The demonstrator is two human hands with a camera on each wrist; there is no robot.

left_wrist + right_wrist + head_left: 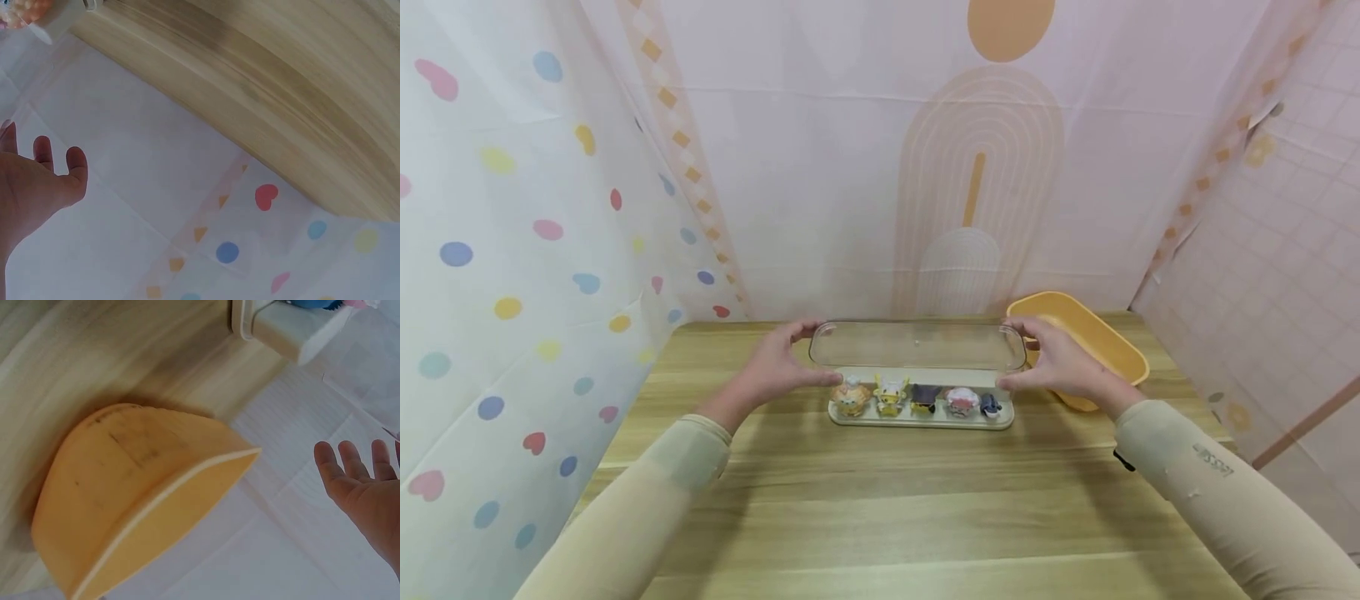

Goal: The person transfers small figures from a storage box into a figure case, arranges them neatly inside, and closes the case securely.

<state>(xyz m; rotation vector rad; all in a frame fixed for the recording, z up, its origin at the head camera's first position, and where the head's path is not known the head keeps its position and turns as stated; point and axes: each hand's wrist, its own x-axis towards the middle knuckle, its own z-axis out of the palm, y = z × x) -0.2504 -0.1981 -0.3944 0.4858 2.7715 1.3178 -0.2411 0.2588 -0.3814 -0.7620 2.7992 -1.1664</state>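
Observation:
Both hands hold a clear plastic lid (917,345) by its two ends, raised and tilted above the rear of a cream display base (917,421). My left hand (778,362) spreads thumb and fingers around the lid's left end. At the right end, my right hand (1052,360) grips the same way. On the base stand several small figurines in a row: an orange one (851,398), a yellow one (891,395), a dark one (925,398), a pink-and-white one (962,402) and a blue one (991,407). In both wrist views only the lid's faint edge shows.
A yellow-orange plastic basket (1123,354) stands at the back right, behind my right hand. The wooden table (910,508) meets patterned cloth (820,167) at the back and sides.

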